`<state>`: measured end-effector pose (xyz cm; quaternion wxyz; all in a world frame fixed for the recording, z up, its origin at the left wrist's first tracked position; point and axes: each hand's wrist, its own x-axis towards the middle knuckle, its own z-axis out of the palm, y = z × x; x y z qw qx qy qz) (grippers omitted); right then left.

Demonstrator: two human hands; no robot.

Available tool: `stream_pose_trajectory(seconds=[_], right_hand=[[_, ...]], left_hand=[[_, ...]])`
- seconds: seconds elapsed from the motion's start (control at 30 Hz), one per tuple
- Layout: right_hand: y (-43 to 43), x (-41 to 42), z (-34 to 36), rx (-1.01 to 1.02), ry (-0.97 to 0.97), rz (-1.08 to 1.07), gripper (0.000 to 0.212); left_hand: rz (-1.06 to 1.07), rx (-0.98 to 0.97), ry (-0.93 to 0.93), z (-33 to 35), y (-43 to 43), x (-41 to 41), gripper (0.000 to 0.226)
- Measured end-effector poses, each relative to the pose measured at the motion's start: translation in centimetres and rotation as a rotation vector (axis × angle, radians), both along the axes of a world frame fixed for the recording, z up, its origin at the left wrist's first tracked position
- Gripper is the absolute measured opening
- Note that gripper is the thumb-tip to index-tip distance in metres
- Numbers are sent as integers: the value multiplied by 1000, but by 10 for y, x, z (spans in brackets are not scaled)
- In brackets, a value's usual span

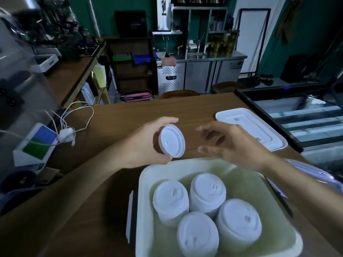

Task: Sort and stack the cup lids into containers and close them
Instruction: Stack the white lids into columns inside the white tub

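My left hand (148, 143) grips a white cup lid (172, 141) by its rim, holding it in the air above the wooden counter, top face turned toward me. To the right of that lid, my right hand (233, 145) hovers with fingers spread and holds nothing. Just below both hands stands a pale open container (148, 182) holding several stacks of white cup lids (207, 193). A flat white container lid (252, 127) lies on the counter beyond my right hand.
White cables and a charger (66, 136) lie at the left on the wooden counter (148, 108), beside a white stand with blue and green panels (35, 145). A glass display case (306, 115) borders the right. Another clear container's edge (313, 175) shows under my right forearm.
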<state>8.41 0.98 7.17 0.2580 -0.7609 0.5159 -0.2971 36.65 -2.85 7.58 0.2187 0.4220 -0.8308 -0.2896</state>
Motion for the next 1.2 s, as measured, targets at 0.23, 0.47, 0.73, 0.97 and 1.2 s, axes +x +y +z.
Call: stream_pose_trajectory(seconds=[0.23,0.47,0.73,0.97,1.2], right_hand=[[56,-5,-2,-43,28,50,40],[78,-7,-8,-28,19,36,38],[90,-10,-16,-10,24,21,39],[94,-11,-27,-2,94,39,39],[95,-11,-34,-76,154,34,37]], left_hand=[[-105,8,-270,19,79,6,93],[-257,41,-385,17,119,-16,81],[-405,-120,-512,-8,127,-33,61],[-401,-83,-518,-15,125,-34,65],[-382,-59,-453,-21,121,-41,65]])
